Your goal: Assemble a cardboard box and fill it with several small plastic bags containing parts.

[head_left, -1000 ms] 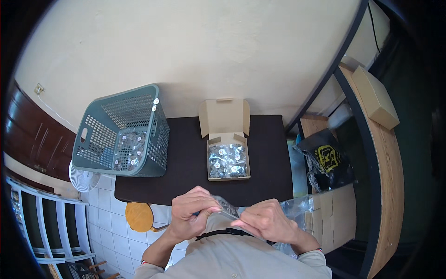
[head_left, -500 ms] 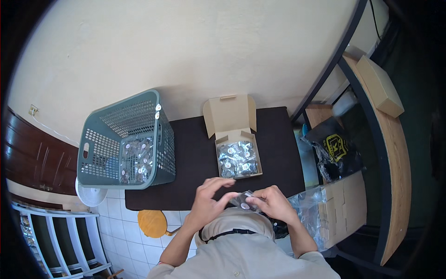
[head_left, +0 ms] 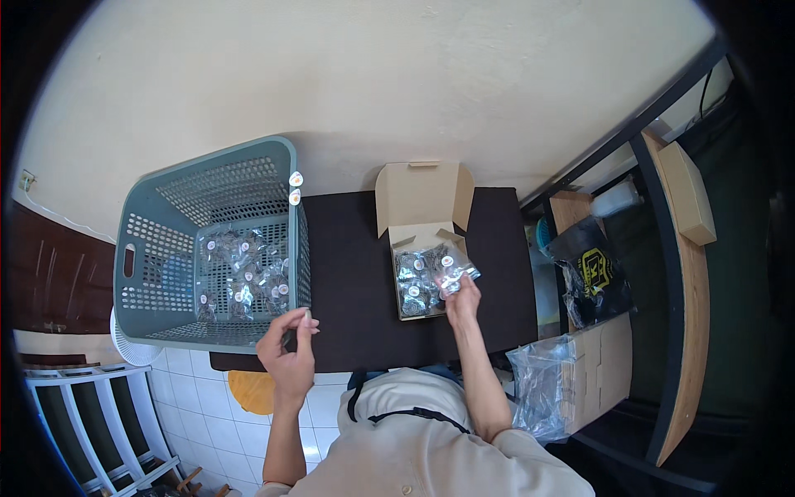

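Head view: at centre right of the frame the right hand [head_left: 462, 300] is stretched out to the open cardboard box [head_left: 421, 199] on the dark table [head_left: 348, 282], and a small clear packet [head_left: 454, 271] is pinched at its fingertips, just above the box's lower right corner. The packet lies up and slightly left of the fingers, its long axis slanted from lower left to upper right, over the other packets inside. The left hand [head_left: 290, 354] is held at lower centre left, fingers loosely curled, thumb and forefinger nearly closed; whether anything is held cannot be told. It is near the grey-green basket [head_left: 132, 248], where more packets are piled.
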Action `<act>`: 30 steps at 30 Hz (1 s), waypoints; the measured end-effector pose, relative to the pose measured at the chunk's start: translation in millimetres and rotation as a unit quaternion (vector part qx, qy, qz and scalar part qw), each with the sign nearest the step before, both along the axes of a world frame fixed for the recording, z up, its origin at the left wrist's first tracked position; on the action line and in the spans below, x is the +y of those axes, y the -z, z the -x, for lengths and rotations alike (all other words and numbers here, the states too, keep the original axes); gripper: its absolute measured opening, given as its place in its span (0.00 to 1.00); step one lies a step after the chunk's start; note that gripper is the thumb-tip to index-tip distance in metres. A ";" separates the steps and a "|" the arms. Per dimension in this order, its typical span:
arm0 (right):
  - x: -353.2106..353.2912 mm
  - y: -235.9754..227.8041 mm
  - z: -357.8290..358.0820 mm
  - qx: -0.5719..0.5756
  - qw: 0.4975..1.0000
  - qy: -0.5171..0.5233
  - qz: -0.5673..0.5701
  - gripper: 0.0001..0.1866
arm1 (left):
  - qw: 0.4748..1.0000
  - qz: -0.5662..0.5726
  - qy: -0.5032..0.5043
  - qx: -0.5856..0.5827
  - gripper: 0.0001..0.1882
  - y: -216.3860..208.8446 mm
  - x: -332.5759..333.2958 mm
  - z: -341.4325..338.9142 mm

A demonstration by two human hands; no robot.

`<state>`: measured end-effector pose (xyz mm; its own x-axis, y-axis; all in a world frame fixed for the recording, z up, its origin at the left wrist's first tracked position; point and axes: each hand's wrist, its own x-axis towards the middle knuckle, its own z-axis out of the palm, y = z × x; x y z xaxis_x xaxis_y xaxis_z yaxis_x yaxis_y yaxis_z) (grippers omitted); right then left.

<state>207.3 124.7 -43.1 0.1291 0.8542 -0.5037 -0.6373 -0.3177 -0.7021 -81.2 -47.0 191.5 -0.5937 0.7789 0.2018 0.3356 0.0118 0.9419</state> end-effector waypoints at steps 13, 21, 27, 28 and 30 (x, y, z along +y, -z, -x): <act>7.6 72.7 13.8 0.000 0.976 0.133 0.175 0.14 | 0.997 -0.017 -0.008 -0.069 0.06 15.0 1.9 18.5; 6.9 32.9 7.1 -0.123 0.967 -0.001 0.222 0.10 | 0.999 -0.003 -0.015 -0.030 0.05 16.6 4.4 17.2; 6.8 23.7 -4.6 -0.203 0.945 -0.101 0.238 0.10 | 0.996 0.027 -0.012 -0.087 0.04 5.2 9.2 24.3; 4.8 26.2 -9.5 -0.201 0.943 -0.111 0.240 0.10 | 0.994 0.028 -0.009 -0.103 0.04 3.6 9.3 24.9; 5.9 28.6 -8.9 -0.221 0.940 -0.134 0.221 0.10 | 0.993 0.027 -0.033 -0.113 0.04 3.3 8.1 23.7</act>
<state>216.1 130.6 -71.7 0.2198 0.6050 -0.7653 -0.1699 -0.7488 -0.6407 -104.9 -38.9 188.2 -0.6696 0.7426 0.0159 0.1118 0.0797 0.9905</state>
